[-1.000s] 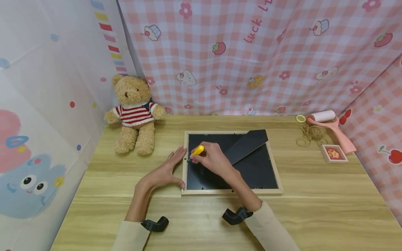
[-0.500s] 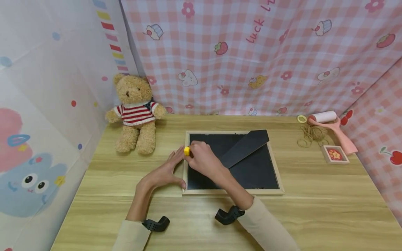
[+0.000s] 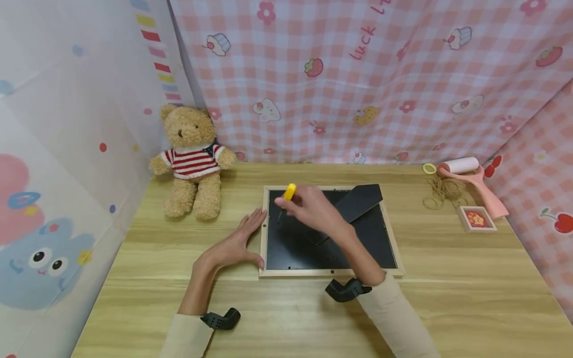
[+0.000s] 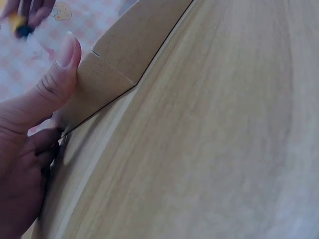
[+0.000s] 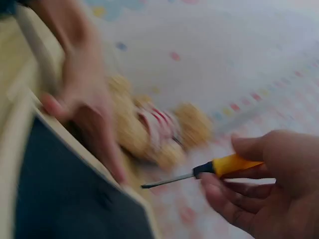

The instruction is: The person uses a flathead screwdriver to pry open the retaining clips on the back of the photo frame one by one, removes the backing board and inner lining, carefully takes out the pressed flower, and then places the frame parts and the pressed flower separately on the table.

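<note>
Screwdriver (image 5: 203, 170): yellow handle, dark collar, thin metal shaft; slanted over the left part of the picture frame, its tip seemingly raised clear of it.
Right hand (image 3: 313, 206): thumb and fingers curled, pinching the yellow handle; the hand hovers above the frame's black backing (image 3: 295, 251).
Left hand (image 3: 237, 243): fingers straight, thumb spread wide from them; fingertips touch the frame's left edge, thumb braced near its lower left corner.
Hands together: apart from each other, the left flat and low, the right higher.
Picture frame (image 3: 309, 273): pale wood, lying flat mid-table, back up, a black stand flap (image 3: 363, 200) slanting across its upper right.
Teddy bear (image 3: 193, 164): sitting left of the frame, striped top, well apart from both hands.
</note>
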### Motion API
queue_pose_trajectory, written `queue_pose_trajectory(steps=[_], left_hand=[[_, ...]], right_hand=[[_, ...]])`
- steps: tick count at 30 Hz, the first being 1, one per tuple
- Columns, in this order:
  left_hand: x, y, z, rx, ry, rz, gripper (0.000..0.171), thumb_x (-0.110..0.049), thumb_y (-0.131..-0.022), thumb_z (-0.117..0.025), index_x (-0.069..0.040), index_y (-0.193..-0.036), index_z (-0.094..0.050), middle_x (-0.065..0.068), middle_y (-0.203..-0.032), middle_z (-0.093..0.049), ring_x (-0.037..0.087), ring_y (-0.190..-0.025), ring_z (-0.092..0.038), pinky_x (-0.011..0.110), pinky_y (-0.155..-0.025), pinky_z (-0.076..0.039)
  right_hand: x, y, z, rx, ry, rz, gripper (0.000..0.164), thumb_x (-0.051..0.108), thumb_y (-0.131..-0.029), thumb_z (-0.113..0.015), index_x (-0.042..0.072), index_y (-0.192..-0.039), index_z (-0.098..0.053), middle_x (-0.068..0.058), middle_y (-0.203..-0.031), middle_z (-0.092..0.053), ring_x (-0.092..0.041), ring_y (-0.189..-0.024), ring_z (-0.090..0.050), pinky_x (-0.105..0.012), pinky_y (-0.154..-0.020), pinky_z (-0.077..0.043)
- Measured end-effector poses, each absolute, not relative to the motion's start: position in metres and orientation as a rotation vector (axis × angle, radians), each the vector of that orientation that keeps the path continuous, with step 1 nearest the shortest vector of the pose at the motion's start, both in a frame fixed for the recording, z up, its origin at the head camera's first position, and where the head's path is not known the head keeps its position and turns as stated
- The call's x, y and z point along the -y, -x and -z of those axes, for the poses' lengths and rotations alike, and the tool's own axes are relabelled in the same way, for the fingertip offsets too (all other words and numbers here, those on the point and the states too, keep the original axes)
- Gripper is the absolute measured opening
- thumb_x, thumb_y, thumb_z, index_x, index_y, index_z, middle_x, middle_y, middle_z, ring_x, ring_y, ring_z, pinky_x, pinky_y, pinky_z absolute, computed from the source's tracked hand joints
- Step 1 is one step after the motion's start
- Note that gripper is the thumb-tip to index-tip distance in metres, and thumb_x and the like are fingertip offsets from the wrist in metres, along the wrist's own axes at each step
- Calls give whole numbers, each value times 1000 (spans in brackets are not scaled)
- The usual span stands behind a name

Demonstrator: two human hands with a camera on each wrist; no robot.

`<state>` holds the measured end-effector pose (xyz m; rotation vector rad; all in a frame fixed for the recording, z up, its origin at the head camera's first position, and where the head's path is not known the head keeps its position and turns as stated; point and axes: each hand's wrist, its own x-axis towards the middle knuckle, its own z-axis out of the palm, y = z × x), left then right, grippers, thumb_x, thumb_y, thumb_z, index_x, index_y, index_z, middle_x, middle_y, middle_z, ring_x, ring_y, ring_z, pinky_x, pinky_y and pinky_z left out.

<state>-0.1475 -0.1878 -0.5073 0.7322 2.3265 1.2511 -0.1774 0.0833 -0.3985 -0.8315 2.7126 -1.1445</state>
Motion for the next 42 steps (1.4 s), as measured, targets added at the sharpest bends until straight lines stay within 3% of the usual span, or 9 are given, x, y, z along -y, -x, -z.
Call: queue_pose_trajectory(steps=[4,8,13,18,23,28,32,37,42], left_hand=[[189,145,502,-2319,-754,-1219,135,-38,-80,-97,-10,-178,-8,19,-185,3,43,-170,8,64,-137,1],[186,131,491,-2348,-741,-1184,126,-41,-91,-89,-4,-177,-5,25,-183,-3,47,-169,-1,63,-137,-3],[168,87,488,-2581,-792,-1189,115,-47,-103,-75,-1,-176,1,30,-181,-5,50,-168,-8,56,-138,-7],[145,28,483,-2838,-741,-1015,102,-33,-105,-74,8,-173,-9,33,-180,-8,54,-167,-10,48,-139,0],[127,-2,488,-2961,-572,-851,84,-20,-106,-70,17,-166,-23,39,-174,-23,55,-163,-26,65,-134,-20],[120,0,500,-3227,-630,-576,64,-13,-103,-73,20,-152,-47,38,-152,-58,48,-144,-59,67,-121,-43],[119,14,501,-3423,-656,-342,56,-16,-95,-82,15,-138,-65,28,-131,-76,36,-123,-76,62,-115,-53],[125,31,497,-3458,-587,-444,54,-19,-87,-90,8,-129,-70,23,-118,-81,34,-109,-80,60,-107,-59],[132,44,496,-3458,-501,-547,36,-17,-86,-91,1,-102,-64,16,-96,-72,33,-87,-72,48,-82,-63]], right_hand=[[-140,192,395,-2802,731,1167,23,18,-114,-61,-2,-104,-65,-15,-87,-63,-24,-74,-56,-34,-69,-47],[-193,214,404,-2886,617,1119,14,4,-111,-60,-8,-107,-65,-23,-100,-66,-35,-88,-61,-45,-81,-51],[-229,236,411,-2961,469,999,16,-3,-105,-65,-17,-112,-70,-37,-113,-68,-49,-99,-66,-60,-92,-56],[-232,253,419,-2941,500,772,25,5,-105,-70,-15,-120,-75,-36,-118,-74,-49,-101,-71,-59,-91,-59],[-220,262,434,-2960,580,592,21,8,-104,-73,-11,-111,-79,-31,-107,-77,-44,-93,-70,-56,-88,-59],[-212,263,440,-2962,585,499,17,7,-103,-73,-10,-104,-77,-28,-98,-75,-40,-85,-67,-54,-83,-58],[-215,262,442,-2955,573,532,17,6,-103,-74,-11,-104,-78,-28,-99,-75,-38,-85,-66,-53,-83,-57],[-220,257,445,-2985,580,570,17,5,-101,-75,-11,-100,-78,-26,-95,-75,-36,-80,-64,-50,-79,-56],[-226,249,443,-2973,529,541,18,5,-102,-75,-12,-97,-77,-26,-91,-73,-35,-76,-63,-48,-75,-55]])
